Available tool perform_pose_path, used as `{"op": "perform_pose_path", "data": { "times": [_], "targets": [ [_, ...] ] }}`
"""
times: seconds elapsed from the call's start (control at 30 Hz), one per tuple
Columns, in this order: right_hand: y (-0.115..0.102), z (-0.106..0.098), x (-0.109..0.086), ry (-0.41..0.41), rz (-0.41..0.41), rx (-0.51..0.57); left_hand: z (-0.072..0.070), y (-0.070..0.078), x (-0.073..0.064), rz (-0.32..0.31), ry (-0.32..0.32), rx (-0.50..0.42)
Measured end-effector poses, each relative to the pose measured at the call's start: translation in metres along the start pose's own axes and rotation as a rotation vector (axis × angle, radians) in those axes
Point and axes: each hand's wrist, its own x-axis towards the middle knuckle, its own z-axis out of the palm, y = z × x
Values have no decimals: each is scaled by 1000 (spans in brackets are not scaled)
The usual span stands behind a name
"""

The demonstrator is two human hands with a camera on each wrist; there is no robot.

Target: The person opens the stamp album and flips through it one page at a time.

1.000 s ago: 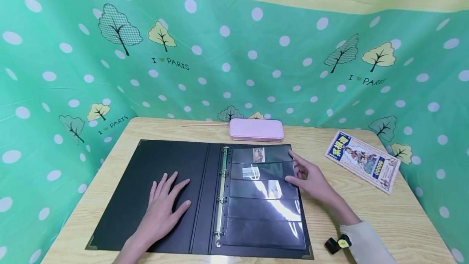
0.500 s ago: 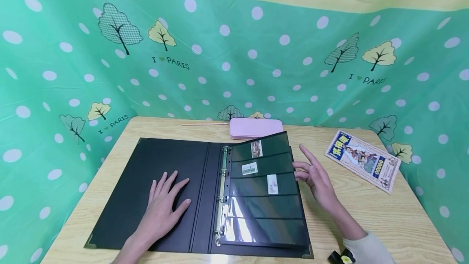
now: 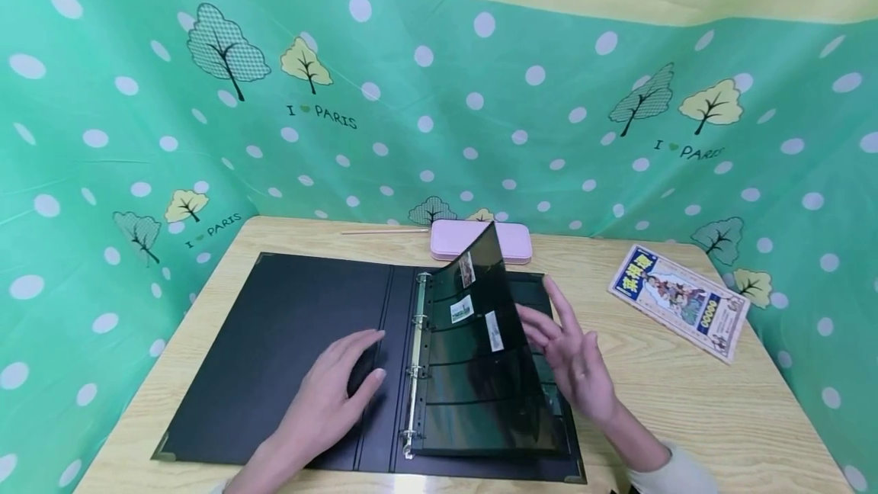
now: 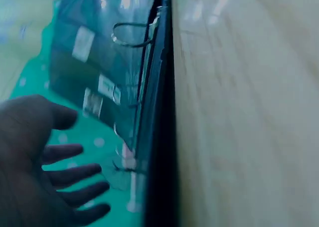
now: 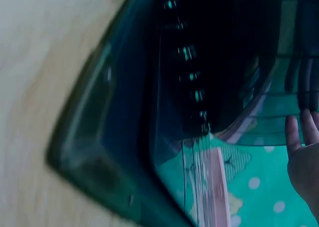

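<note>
A: What's changed?
B: R hand (image 3: 576, 364) has the stamp pg (image 3: 466, 372) tilted up off the ring binder (image 3: 295, 311); a sec ago it lay much flatter. Next pg (image 3: 531, 296) shows under it, so prob mid-turn.
A: Pose?
B: R's fingers spread, some behind pg's free edge, pushing w/o curling round. L hand (image 3: 329, 395) relaxed, holding nothing, over the cover; can't tell if touching. Stamp pg's btwn hands, nearer R.

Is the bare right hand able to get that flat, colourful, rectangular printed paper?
Probably yes: only wooden tabletop shows between the right hand and the printed paper. That hand seems to be supporting the raised, dark plastic binder page, though, so leaving might let it flop.
</note>
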Motion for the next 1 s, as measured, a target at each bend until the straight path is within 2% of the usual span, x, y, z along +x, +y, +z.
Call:
{"op": "perform_pose_path", "data": {
  "times": [0.17, 0.33, 0.43, 0.57, 0.7, 0.73, 0.9, 1.0],
  "targets": [
    [0, 16, 4, -71, 13, 38, 1, 30, 3, -8, -51, -212],
    [6, 33, 10, -127, -10, 125, 6, 57, 8, 4, -93, -486],
    [9, 42, 11, -145, 30, 137, 8, 70, 11, -18, -105, -640],
    [10, 50, 12, -178, 80, 144, 13, 78, 16, -59, -129, -760],
    [12, 54, 14, -213, 71, 167, 13, 87, 17, -116, -162, -806],
    [12, 55, 14, -220, 70, 174, 10, 93, 17, -158, -172, -813],
    [14, 57, 13, -232, 86, 202, 14, 102, 19, -233, -142, -736],
    [15, 57, 12, -233, 95, 218, 16, 104, 19, -236, -127, -693]
  ]
}}
